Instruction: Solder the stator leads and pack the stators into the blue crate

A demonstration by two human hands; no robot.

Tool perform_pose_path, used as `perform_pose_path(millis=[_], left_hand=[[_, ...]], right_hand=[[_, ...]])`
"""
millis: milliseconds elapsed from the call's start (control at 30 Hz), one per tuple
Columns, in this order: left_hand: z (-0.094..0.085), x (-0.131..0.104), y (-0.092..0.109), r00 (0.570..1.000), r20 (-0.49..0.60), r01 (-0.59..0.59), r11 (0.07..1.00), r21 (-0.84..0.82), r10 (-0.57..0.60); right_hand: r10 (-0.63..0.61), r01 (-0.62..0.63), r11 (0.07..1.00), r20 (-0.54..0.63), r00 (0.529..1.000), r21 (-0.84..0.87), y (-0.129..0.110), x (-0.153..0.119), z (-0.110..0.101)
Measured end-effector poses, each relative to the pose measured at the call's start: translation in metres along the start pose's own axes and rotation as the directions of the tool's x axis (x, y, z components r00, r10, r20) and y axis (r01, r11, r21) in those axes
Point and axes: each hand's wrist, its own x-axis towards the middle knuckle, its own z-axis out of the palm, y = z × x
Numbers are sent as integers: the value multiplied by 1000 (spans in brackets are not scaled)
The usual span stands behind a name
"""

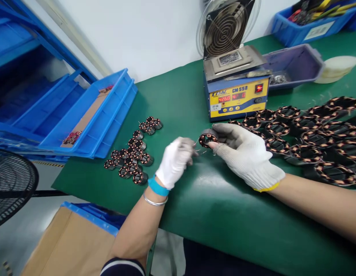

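Above the green bench mat (212, 199), the gloved left hand (174, 161) pinches fine wire leads of a copper-wound stator (207, 139), which the gloved right hand (246, 155) holds between thumb and fingers. Farther back lie loose stators (132, 155) to the left, larger wound stators (312, 134) to the right, and a solder pot (237, 82).

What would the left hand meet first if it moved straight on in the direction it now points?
The left hand points right, so it would probably first meet the wound coil held by the right hand; depth is unclear.
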Motion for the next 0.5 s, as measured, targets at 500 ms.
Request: perform_pose_path(millis=[500], left_hand=[[7, 7, -12, 996, 73, -46, 999, 6, 45]], right_hand=[[-309, 241, 895, -131, 942, -375, -51, 57, -34]])
